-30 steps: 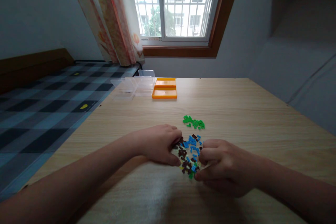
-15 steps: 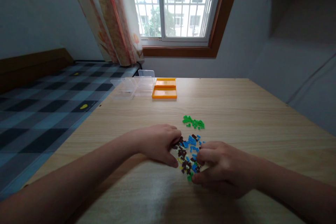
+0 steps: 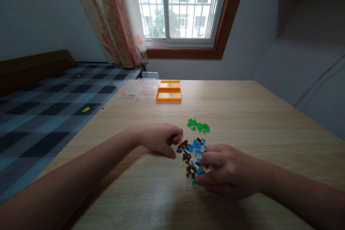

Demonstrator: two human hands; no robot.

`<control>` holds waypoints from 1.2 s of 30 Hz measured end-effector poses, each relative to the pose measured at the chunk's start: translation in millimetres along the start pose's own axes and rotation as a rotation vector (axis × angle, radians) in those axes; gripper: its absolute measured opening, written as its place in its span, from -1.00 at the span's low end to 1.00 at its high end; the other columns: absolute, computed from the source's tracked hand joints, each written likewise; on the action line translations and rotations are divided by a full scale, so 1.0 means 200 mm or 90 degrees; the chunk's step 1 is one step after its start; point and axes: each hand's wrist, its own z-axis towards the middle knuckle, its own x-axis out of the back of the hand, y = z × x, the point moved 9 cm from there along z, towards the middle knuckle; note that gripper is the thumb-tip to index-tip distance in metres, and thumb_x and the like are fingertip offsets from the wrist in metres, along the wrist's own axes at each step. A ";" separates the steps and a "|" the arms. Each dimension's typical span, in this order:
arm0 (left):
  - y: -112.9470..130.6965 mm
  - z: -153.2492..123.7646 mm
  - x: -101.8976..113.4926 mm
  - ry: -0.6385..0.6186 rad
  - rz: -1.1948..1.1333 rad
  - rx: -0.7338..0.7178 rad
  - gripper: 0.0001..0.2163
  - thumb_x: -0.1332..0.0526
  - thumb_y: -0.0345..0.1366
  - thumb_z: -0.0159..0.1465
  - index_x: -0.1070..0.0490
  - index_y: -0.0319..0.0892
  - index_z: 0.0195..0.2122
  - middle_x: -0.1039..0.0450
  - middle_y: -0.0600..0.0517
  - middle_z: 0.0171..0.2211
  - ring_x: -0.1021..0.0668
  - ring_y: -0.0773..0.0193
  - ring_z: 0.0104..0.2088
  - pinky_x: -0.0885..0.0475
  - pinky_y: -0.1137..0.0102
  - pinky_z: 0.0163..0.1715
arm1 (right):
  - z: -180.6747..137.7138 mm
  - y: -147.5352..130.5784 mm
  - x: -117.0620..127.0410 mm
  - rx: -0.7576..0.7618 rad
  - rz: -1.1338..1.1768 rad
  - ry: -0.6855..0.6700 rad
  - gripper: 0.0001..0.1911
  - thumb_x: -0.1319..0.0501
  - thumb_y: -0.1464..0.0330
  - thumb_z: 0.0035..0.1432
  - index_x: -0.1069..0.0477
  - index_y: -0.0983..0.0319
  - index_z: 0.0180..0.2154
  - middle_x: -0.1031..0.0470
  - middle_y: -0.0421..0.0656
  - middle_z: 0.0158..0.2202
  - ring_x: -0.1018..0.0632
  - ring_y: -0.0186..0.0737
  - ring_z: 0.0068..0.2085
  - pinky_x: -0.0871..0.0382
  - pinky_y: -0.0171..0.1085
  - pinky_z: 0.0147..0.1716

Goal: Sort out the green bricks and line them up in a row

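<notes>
A mixed pile of small building bricks lies on the table between my hands. Dark brown bricks (image 3: 186, 156) and blue bricks (image 3: 197, 144) make up most of it, with a few yellow and green ones mixed in. My left hand (image 3: 161, 140) rests at the pile's left edge, thumb apart from its bent fingers, nothing visible between them. My right hand (image 3: 229, 170) reaches over the pile's right side and hides part of it. Its thumb and bent forefinger are spread; the thumb tip is by a green brick (image 3: 193, 183). Beyond the pile is a separate cluster of green bricks (image 3: 198, 125).
An orange open tray (image 3: 169, 99) stands toward the table's far edge. Beside it are clear plastic boxes (image 3: 127, 95) with raised lids. A bed with a checked cover (image 3: 51, 97) borders the wooden table (image 3: 269, 129) on the left. Behind is a barred window.
My left hand has drawn back slightly up and left, uncovering brown bricks at the pile's edge. My right hand has shifted only a little left, still over the pile.
</notes>
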 end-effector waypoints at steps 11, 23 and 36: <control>-0.12 0.07 0.09 0.294 0.059 0.101 -0.71 -0.25 -0.14 0.24 -0.20 -0.15 -0.49 -0.33 0.10 -0.51 -0.31 0.31 -0.48 -0.09 0.39 -0.48 | 0.00 -0.02 0.01 0.009 0.015 0.013 -0.85 -0.18 0.33 0.32 -0.51 0.17 -0.14 -0.42 -0.16 -0.28 -0.32 -0.26 -0.33 -0.07 -0.23 -0.35; -0.09 0.08 0.09 0.313 0.100 0.126 -0.55 0.07 -0.02 0.45 -0.37 -0.16 -0.46 -0.46 -0.01 -0.45 -0.43 0.22 -0.43 -0.15 0.34 -0.43 | -0.01 0.00 0.11 -0.026 0.007 0.061 -0.82 -0.10 0.40 0.30 -0.47 0.25 -0.16 -0.37 -0.15 -0.36 -0.32 -0.25 -0.38 -0.12 -0.23 -0.38; 0.17 -0.09 -0.01 0.113 0.089 -0.005 -0.35 -0.31 0.21 0.10 -0.31 -0.15 0.06 -0.34 -0.13 0.03 -0.36 -0.01 0.05 -0.33 0.22 0.02 | -0.01 0.00 0.02 -0.012 -0.007 -0.005 -0.77 -0.17 0.28 0.29 -0.48 0.18 -0.06 -0.38 -0.17 -0.33 -0.32 -0.27 -0.39 -0.09 -0.25 -0.42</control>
